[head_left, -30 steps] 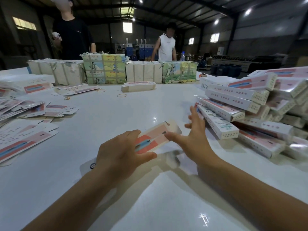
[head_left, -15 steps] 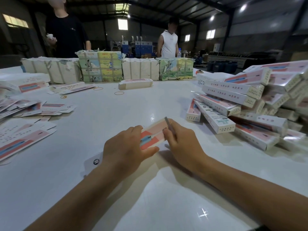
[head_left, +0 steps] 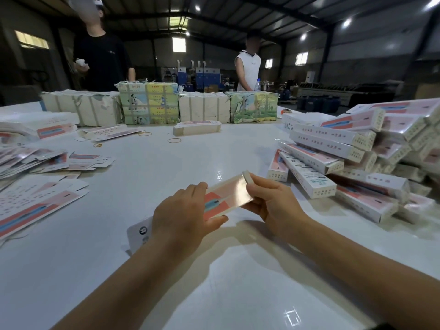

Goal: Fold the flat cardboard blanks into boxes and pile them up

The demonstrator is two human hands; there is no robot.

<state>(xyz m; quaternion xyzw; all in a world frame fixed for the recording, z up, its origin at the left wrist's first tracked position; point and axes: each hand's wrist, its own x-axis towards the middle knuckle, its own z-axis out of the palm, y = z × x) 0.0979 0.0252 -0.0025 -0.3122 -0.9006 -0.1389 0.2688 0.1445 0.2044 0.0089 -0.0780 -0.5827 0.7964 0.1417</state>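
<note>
So both hands are on one half-folded box [head_left: 226,195], held just above the white table [head_left: 166,163]. The left hand [head_left: 183,215] wraps around its near half, fingers curled over the top edge and thumb tucked along the lower edge, so it's gripping the thing properly. The right hand [head_left: 273,206] has the far end, fingers curled underneath and the thumb pushing the little end flap at the top corner, kind of a pinch on that end. The pink face with the blue and red graphic sits right between the two sets of fingers, glare across it. A white tab with a dark round mark pokes out behind the left wrist, part of the same carton as far as I can tell. Just past the right fingertips, off to the right, is the pile of finished boxes [head_left: 357,158], stacked pretty loosely. Out beyond the left knuckles, on the left side, the flat blanks [head_left: 35,201] are spread around. Further ahead of both hands there are a few rubber bands [head_left: 174,140] and a row of wrapped bundles [head_left: 152,103], with two people standing behind them.
</note>
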